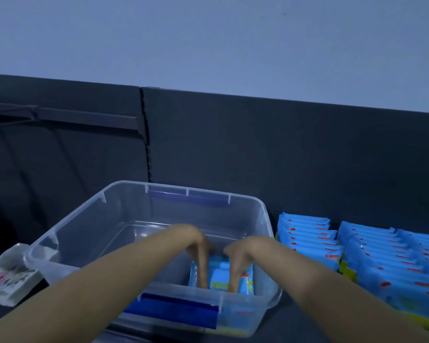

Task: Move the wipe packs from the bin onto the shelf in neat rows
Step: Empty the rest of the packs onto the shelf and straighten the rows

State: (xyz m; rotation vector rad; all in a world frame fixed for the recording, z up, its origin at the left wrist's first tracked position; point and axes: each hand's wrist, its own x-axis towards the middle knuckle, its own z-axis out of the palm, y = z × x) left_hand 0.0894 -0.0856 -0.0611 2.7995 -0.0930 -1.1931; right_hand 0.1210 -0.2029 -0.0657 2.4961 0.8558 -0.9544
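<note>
Both forearms [97, 290] fill my lower view, reaching into the bin. Left hand [198, 246], right hand [238, 252]: fingers stretched down, nearly straight, over the wipe packs [221, 277]. Thumbs are hidden, so I cannot tell if either hand grips. The packs stand at the near right of the clear bin [84, 214]. Right of it, shelved packs [372, 258] sit in rows on the shelf [290, 323]. A patterned packet [8, 276] lies just beside the bin's left.

Print on wipe packs [220, 275] too blurred; no text legible anywhere.

Dark shelf [282, 328], clear bin [84, 209], wipe-pack rows [382, 263], perhaps tissues [8, 276]
</note>
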